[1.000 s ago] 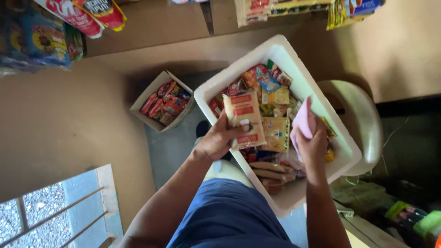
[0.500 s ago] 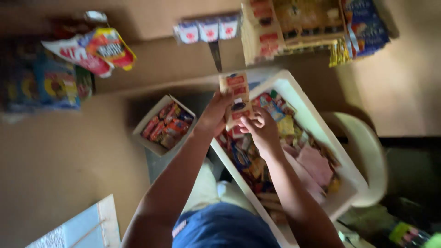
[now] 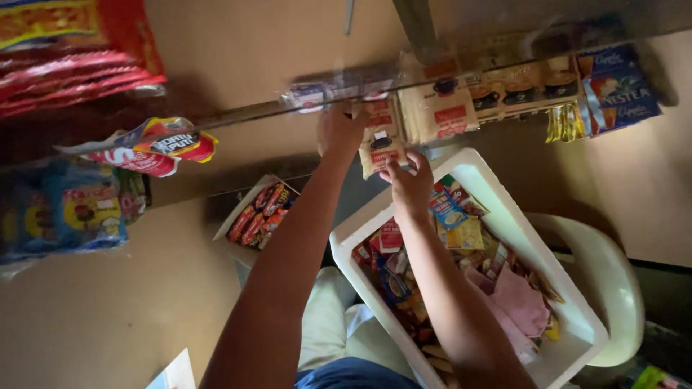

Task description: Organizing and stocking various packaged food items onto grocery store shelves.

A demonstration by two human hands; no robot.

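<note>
Both your arms are raised to the horizontal metal hanging rail. Your left hand is up against the rail, its fingers closed on the top edge of the cream sachet strip with red label. Your right hand pinches the strip's lower corner between thumb and fingertips, steadying it.

The strip sits at the rail, just beside the row of similar cream and brown sachet strips already hanging there, so the hanging looks nearly done; whether its top is hooked on yet, you cannot tell. The white foam box below is full of mixed snack packets, so much stock is left.

Half a second ago the strip was lower, just above the box; your hands have since lifted it to the rail.
</note>
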